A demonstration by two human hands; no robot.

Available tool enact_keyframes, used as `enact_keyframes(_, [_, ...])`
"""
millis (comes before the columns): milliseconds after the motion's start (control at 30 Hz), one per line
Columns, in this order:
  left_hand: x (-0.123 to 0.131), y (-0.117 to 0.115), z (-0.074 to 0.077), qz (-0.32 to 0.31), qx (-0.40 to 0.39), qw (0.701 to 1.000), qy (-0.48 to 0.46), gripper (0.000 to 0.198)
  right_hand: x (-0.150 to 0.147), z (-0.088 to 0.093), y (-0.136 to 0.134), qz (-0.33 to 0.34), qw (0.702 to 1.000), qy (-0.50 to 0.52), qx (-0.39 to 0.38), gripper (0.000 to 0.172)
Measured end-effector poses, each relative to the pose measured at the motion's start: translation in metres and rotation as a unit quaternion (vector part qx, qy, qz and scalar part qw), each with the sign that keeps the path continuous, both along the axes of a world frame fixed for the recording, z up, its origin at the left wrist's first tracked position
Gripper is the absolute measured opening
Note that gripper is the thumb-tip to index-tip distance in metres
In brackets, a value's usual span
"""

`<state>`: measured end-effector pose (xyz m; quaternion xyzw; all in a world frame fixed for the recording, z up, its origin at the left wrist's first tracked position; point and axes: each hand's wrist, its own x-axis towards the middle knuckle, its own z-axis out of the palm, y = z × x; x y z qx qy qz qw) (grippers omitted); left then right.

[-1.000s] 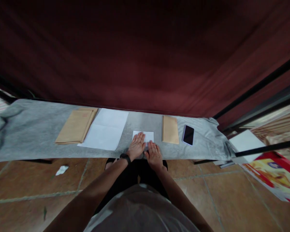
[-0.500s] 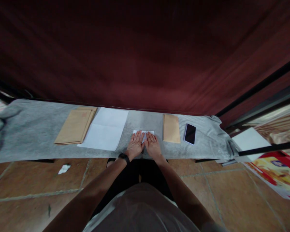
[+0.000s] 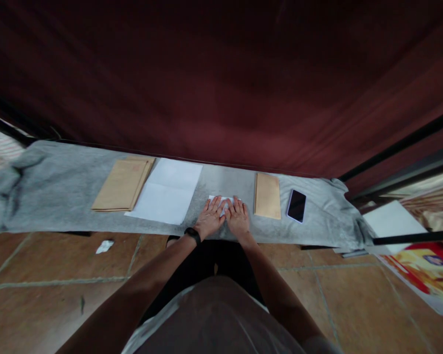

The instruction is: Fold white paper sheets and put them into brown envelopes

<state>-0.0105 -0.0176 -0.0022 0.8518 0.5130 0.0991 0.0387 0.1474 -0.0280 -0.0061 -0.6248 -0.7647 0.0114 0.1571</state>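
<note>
- Paper (image 3: 225, 199), small and white, lies on grey cloth (image 3: 70, 187), mostly covered by two hands.
- Left hand (image 3: 210, 219): flat on it, fingers outstretched, grasping nothing.
- Right hand (image 3: 237, 219): likewise flat, just beside the left.
- Leftward, a larger white sheet (image 3: 170, 191); rightward, brown envelopes (image 3: 268, 196), then a phone (image 3: 297, 206).
</note>
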Motion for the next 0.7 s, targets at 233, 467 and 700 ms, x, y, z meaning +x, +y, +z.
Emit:
enact_keyframes(233, [-0.011, 0.001, 0.004, 0.004, -0.009, 1.0, 0.009, 0.067, 0.009, -0.008, -0.003, -0.01, 1.0, -0.011, 0.024, 0.053])
enact_keyframes(467, [-0.019, 0.001, 0.002, 0.012, -0.005, 1.0, 0.008, 0.072, 0.016, -0.012, -0.006, -0.023, 0.998, -0.01, 0.049, 0.056])
enact_keyframes(700, [-0.026, -0.001, 0.003, 0.016, 0.001, 1.0, 0.01, 0.072, 0.024, -0.011, -0.009, -0.023, 0.999, 0.01, 0.045, 0.058])
